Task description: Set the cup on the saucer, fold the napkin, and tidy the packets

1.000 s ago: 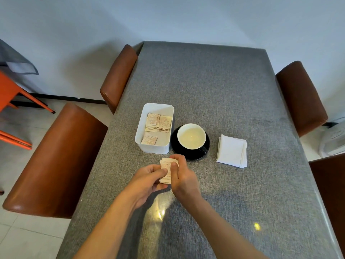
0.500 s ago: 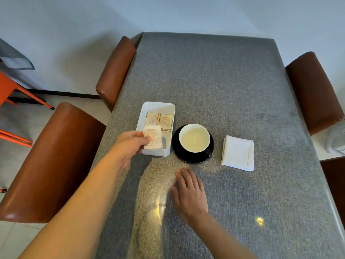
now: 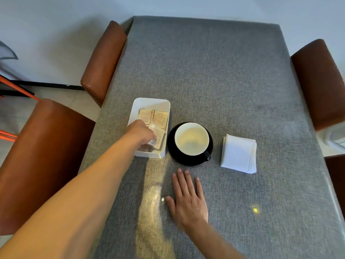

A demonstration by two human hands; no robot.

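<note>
Grey woven cloth, coarse in its weave, covers the long desk (image 3: 214, 75), with a glossy patch of glare near the front edge. Nearest, the right hand (image 3: 188, 200) lies flat and released on the fabric, fingers spread, holding nothing. Beyond it the round black saucer (image 3: 172, 146) carries the cup (image 3: 192, 138), whose pale interior is smooth and glazed (its small black handle points toward the near right). To the right lies the white napkin (image 3: 238, 153), folded into a soft layered square. To the left, the left hand (image 3: 140, 132) reaches into the white rounded-corner box (image 3: 149, 103), fingers closed on a tan paper packet (image 3: 158, 140) over the other packets (image 3: 153, 116). Brown leather-like chairs (image 3: 103, 58) flank the desk.
</note>
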